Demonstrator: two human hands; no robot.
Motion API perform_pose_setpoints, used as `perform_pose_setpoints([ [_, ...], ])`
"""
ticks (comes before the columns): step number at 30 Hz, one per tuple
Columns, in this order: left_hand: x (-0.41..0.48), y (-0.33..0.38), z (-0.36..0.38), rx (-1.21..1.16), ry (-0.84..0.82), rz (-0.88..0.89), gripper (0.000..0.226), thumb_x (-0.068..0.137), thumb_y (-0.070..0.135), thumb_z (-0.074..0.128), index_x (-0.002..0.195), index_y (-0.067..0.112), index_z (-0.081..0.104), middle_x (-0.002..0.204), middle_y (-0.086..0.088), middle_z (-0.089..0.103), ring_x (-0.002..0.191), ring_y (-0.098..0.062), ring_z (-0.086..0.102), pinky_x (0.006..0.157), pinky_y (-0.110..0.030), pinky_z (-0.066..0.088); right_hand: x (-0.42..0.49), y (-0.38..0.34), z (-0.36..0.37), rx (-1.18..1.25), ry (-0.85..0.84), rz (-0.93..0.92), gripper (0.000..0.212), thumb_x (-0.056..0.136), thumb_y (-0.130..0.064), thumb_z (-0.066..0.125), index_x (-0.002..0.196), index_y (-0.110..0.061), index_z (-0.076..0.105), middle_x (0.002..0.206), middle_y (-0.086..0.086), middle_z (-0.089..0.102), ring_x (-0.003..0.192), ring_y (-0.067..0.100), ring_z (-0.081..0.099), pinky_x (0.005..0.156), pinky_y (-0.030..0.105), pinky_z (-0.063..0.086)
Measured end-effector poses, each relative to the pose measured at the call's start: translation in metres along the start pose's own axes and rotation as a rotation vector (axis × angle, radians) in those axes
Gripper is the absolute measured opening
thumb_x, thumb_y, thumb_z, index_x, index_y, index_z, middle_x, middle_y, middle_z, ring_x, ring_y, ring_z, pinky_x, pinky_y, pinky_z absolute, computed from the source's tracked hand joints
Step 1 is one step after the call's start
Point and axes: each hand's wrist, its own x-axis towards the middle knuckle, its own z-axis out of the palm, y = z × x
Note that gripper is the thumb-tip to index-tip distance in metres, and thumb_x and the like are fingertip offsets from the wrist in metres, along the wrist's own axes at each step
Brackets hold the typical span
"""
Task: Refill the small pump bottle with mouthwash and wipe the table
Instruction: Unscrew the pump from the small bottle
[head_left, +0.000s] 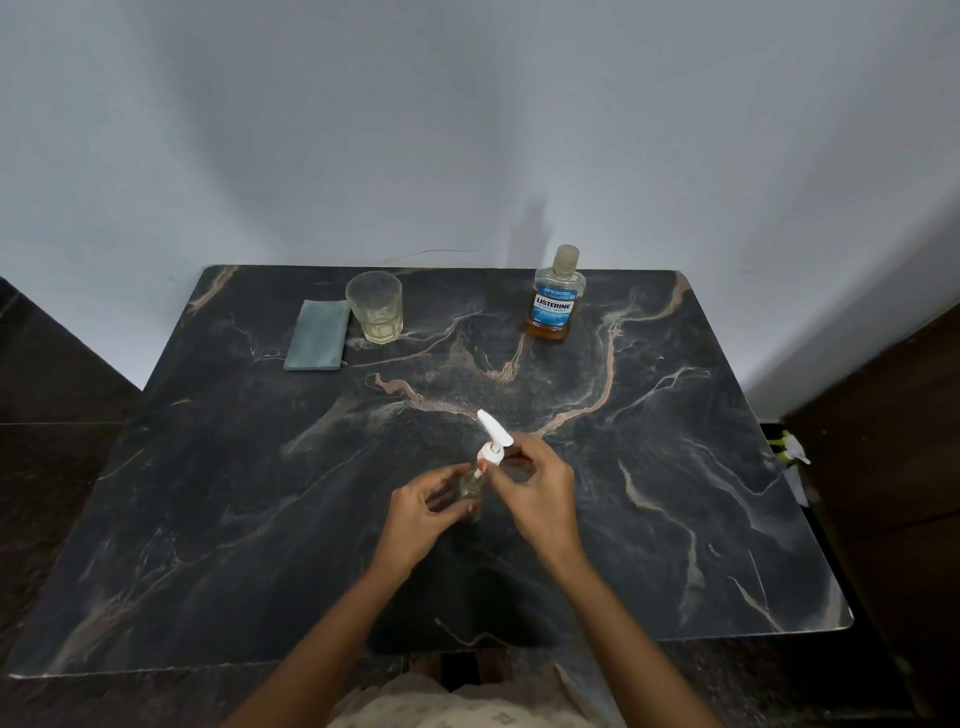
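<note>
Pump bottle (471, 486) stands on the marble table (675, 467), left hand (423, 506) gripping its body, right hand (537, 486) pinching its white pump head (493, 439).

Table (675, 519): dark stone slab, marble look, pinkish-tan veins. Smooth, low sheen; the rounded edge catches light.
Wall (467, 130): painted, matt, smooth.
Cloth (317, 336): grey-green fabric, matt, looks soft.
Glass (375, 306): clear glass, hazy and smudged, thick base.
Mouthwash bottle (544, 327): clear glossy plastic, amber liquid shows through. Label (555, 305): blue print, slight gloss. Cap (565, 260): translucent plastic.
Pump bottle (471, 486): clear and shiny; glass or plastic, can't tell.
Pump (493, 439): white plastic, smooth, semi-gloss.
Garment (457, 709) at the bottom edge: pale printed cloth, matt.
</note>
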Motion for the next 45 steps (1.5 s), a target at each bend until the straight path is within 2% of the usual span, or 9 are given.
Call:
perform_pose_setpoints([
  [3, 0.001, -0.002, -0.001, 0.001, -0.008, -0.01, 0.05, 0.064, 0.0, 0.077, 0.098, 0.035, 0.064, 0.096, 0.011, 0.07, 0.093, -0.003, 0.066, 0.081, -0.01, 0.048, 0.004, -0.012, -0.012, 0.097, 0.052, 0.027, 0.026, 0.072, -0.002, 0.073, 0.088, -0.02, 0.066, 0.083, 0.002, 0.065, 0.08, 0.015, 0.063, 0.076, 0.021, 0.051],
  [7, 0.002, -0.004, -0.001, 0.011, -0.016, -0.014, 0.05, 0.064, 0.002, 0.078, 0.098, 0.036, 0.064, 0.101, 0.01, 0.069, 0.096, -0.003, 0.065, 0.084, -0.011, 0.048, 0.005, -0.021, -0.028, 0.268, 0.092, 0.113, 0.028, 0.072, 0.002, 0.072, 0.096, -0.012, 0.066, 0.084, 0.006, 0.065, 0.075, 0.012, 0.06, 0.073, 0.013, 0.05],
  [21, 0.001, -0.004, -0.003, 0.006, -0.028, -0.016, 0.05, 0.065, 0.002, 0.077, 0.101, 0.034, 0.064, 0.103, 0.013, 0.068, 0.101, -0.004, 0.063, 0.086, -0.011, 0.047, -0.003, -0.014, -0.057, 0.412, 0.191, 0.165, 0.022, 0.077, 0.002, 0.067, 0.087, -0.018, 0.065, 0.077, -0.005, 0.066, 0.072, 0.001, 0.063, 0.069, 0.012, 0.051],
  [25, -0.001, -0.002, -0.002, -0.002, -0.029, -0.01, 0.049, 0.067, 0.001, 0.075, 0.101, 0.034, 0.063, 0.106, 0.01, 0.066, 0.101, -0.001, 0.062, 0.085, -0.01, 0.047, -0.01, 0.02, -0.071, 0.384, 0.327, 0.302, 0.035, 0.078, -0.001, 0.067, 0.107, -0.017, 0.055, 0.083, -0.004, 0.066, 0.075, 0.001, 0.063, 0.067, 0.007, 0.049],
  [28, -0.003, 0.0, -0.001, -0.007, -0.028, -0.016, 0.048, 0.069, 0.0, 0.074, 0.102, 0.033, 0.063, 0.107, 0.007, 0.066, 0.102, -0.001, 0.061, 0.087, -0.012, 0.047, -0.023, 0.055, -0.079, 0.277, 0.401, 0.445, 0.044, 0.078, -0.009, 0.07, 0.114, -0.022, 0.049, 0.09, 0.005, 0.065, 0.086, 0.013, 0.062, 0.074, 0.016, 0.048],
  [30, -0.004, 0.0, -0.001, 0.0, -0.03, -0.021, 0.048, 0.07, 0.0, 0.073, 0.103, 0.033, 0.062, 0.108, 0.007, 0.065, 0.103, -0.001, 0.061, 0.087, -0.012, 0.047, -0.033, 0.075, -0.083, 0.236, 0.42, 0.528, 0.04, 0.079, -0.01, 0.069, 0.11, -0.024, 0.049, 0.095, 0.013, 0.064, 0.092, 0.023, 0.061, 0.086, 0.034, 0.05],
  [34, -0.004, 0.002, 0.0, 0.027, -0.03, -0.024, 0.046, 0.072, 0.001, 0.072, 0.108, 0.027, 0.06, 0.111, 0.004, 0.064, 0.102, 0.003, 0.06, 0.088, -0.011, 0.046, -0.044, 0.1, -0.087, 0.15, 0.434, 0.628, 0.041, 0.08, -0.005, 0.067, 0.117, -0.011, 0.051, 0.095, 0.015, 0.062, 0.098, 0.034, 0.061, 0.095, 0.05, 0.046],
  [38, -0.006, 0.002, 0.002, 0.046, -0.024, -0.017, 0.047, 0.073, 0.001, 0.072, 0.112, 0.023, 0.059, 0.114, 0.003, 0.062, 0.103, 0.001, 0.059, 0.089, -0.011, 0.045, -0.048, 0.111, -0.088, 0.031, 0.426, 0.661, 0.041, 0.081, -0.011, 0.067, 0.119, -0.008, 0.052, 0.096, 0.012, 0.065, 0.096, 0.031, 0.062, 0.091, 0.04, 0.047],
  [45, -0.007, 0.002, 0.002, 0.104, -0.015, 0.03, 0.048, 0.072, 0.004, 0.073, 0.112, 0.027, 0.058, 0.114, 0.008, 0.062, 0.106, 0.001, 0.058, 0.093, -0.01, 0.042, -0.05, 0.111, -0.086, -0.126, 0.428, 0.619, 0.033, 0.082, -0.012, 0.065, 0.112, -0.002, 0.055, 0.089, 0.007, 0.061, 0.079, 0.017, 0.052, 0.063, 0.011, 0.032],
])
